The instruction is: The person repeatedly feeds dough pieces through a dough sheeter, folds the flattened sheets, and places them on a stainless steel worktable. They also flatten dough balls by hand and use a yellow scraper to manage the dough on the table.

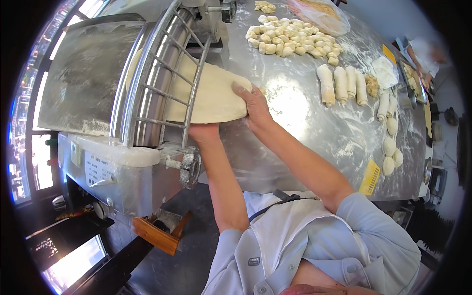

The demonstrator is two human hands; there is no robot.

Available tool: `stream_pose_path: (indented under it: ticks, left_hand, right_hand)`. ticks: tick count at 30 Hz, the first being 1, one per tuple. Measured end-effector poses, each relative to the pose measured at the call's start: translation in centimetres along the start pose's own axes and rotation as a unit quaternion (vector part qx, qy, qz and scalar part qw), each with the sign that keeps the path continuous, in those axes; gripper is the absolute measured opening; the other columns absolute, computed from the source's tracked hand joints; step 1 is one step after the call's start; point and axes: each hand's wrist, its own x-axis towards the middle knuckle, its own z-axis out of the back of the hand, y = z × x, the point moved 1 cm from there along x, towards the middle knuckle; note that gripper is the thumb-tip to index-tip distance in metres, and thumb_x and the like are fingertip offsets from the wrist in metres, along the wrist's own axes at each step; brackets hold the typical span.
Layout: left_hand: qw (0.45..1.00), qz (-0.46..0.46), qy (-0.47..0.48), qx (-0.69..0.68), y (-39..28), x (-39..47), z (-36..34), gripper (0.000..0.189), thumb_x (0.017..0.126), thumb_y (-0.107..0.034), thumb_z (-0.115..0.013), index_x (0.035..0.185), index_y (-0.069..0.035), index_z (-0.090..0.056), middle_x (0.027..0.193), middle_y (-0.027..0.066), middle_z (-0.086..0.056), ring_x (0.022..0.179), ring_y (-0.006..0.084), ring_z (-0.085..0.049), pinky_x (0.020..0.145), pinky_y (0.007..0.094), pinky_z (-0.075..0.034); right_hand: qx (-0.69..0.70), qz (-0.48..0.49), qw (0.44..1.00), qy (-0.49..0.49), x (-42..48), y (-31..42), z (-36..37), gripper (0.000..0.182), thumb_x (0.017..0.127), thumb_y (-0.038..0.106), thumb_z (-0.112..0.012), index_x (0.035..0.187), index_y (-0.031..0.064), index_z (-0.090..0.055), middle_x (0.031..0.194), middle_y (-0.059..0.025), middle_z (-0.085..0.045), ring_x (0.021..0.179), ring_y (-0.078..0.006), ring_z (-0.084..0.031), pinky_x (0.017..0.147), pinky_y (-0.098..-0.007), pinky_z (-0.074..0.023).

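Observation:
A wide, smooth sheet of pale dough [212, 97] comes out between the steel rollers [149, 134] of a dough sheeter and hangs over the near side of its metal guard [193, 92]. My right hand [256, 105] grips the sheet's free end, with the thumb on top. Under the sheet, close to the guard's lower end, is my left hand [205, 132]; its fingers are hidden by the dough.
On the floured steel table [258, 158] lie many small dough pieces [291, 37], several dough rolls [341, 84] and round dough balls [389, 147]. A yellow scraper [370, 177] rests by the front edge. The sheeter's adjusting knob [190, 167] juts out near my left forearm. Another person [424, 55] stands at far right.

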Motion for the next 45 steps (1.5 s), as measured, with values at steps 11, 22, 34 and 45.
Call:
stream_pose_path:
  ticks: [11,22,34,45]
  left_hand:
    - [0.999,-0.023,-0.017,0.039,-0.1,2.0,0.2,0.076,0.1,-0.063,-0.036,0.158,-0.014,-0.041,0.163,0.0123,-0.04,0.149,0.0391,-0.037,0.121,0.0603,-0.03]
    - [0.998,-0.031,-0.02,0.05,1.3,0.9,-1.8,0.069,0.108,-0.056,-0.029,0.153,-0.006,-0.044,0.155,0.0155,-0.048,0.142,0.0367,-0.047,0.117,0.054,-0.04]
    - [0.874,0.163,0.111,0.445,13.0,-16.5,0.8,0.054,0.109,-0.022,-0.049,0.159,-0.009,-0.037,0.159,0.019,-0.042,0.147,0.0362,-0.04,0.122,0.044,-0.033]
    - [0.538,-0.008,0.359,0.763,25.3,-28.5,-2.1,0.087,0.087,-0.01,-0.073,0.16,-0.002,-0.026,0.162,0.0254,-0.031,0.148,0.0439,-0.033,0.122,0.0504,-0.029]
  right_hand:
    - [-0.014,-0.007,1.0,-0.025,-1.6,3.4,2.5,0.03,0.097,0.016,-0.073,0.122,0.0008,-0.065,0.111,-0.0084,-0.073,0.098,-0.0172,-0.07,0.088,-0.0325,-0.0573]
    - [-0.017,0.009,0.999,-0.047,-2.4,5.8,6.7,0.028,0.095,0.015,-0.075,0.118,0.0021,-0.066,0.106,-0.0069,-0.073,0.094,-0.0159,-0.071,0.086,-0.0323,-0.0584]
    - [-0.354,0.021,0.908,-0.221,-15.3,16.2,24.2,0.027,0.089,0.013,-0.08,0.11,-0.0021,-0.07,0.095,-0.0071,-0.074,0.083,-0.0121,-0.068,0.076,-0.0274,-0.0551]
    - [-0.602,0.082,0.757,-0.241,-22.4,17.9,37.2,0.032,0.088,0.023,-0.076,0.112,0.0017,-0.072,0.096,-0.0154,-0.075,0.086,-0.0254,-0.071,0.082,-0.036,-0.0546]
